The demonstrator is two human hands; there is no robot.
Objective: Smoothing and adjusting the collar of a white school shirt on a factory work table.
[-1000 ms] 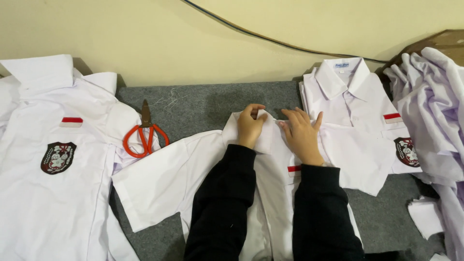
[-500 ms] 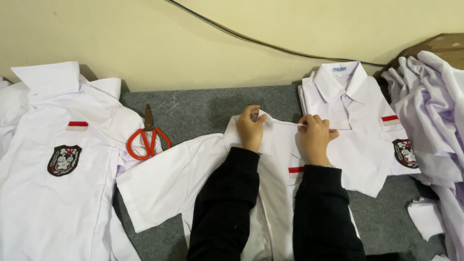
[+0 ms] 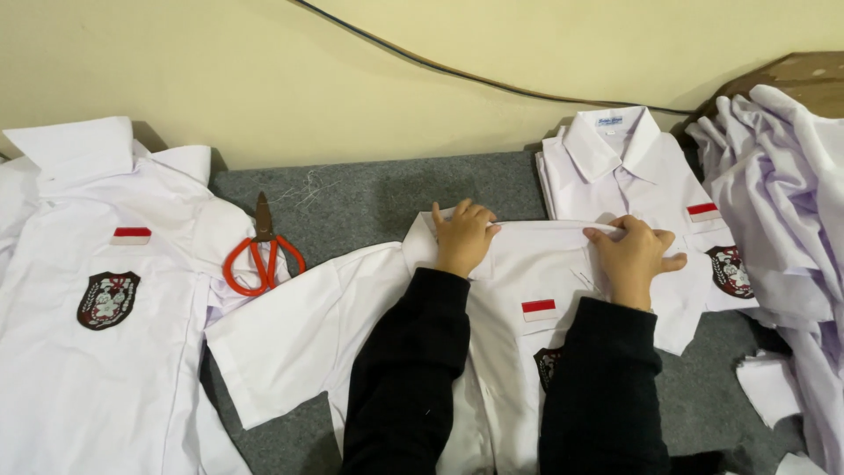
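Observation:
A white short-sleeved shirt [image 3: 299,343] with a small red-and-white patch lies spread on grey felt in front of me. My left hand [image 3: 462,237] presses on its collar at the left end, fingers curled over the edge. My right hand [image 3: 635,257] pinches the collar's right end between thumb and fingers. Both arms wear black sleeves. The shirt's dark chest badge is half hidden under my right sleeve.
Orange-handled scissors [image 3: 263,255] lie on the felt [image 3: 369,193] left of the shirt. Another white shirt [image 3: 97,308] with a badge lies flat at far left. A folded shirt [image 3: 624,167] sits behind my right hand. Loose white shirts [image 3: 782,185] pile up at right. A dark cable [image 3: 457,72] runs along the wall.
My hands have moved apart along the collar, the right one sliding rightward. The collar now lies stretched out straight between them.

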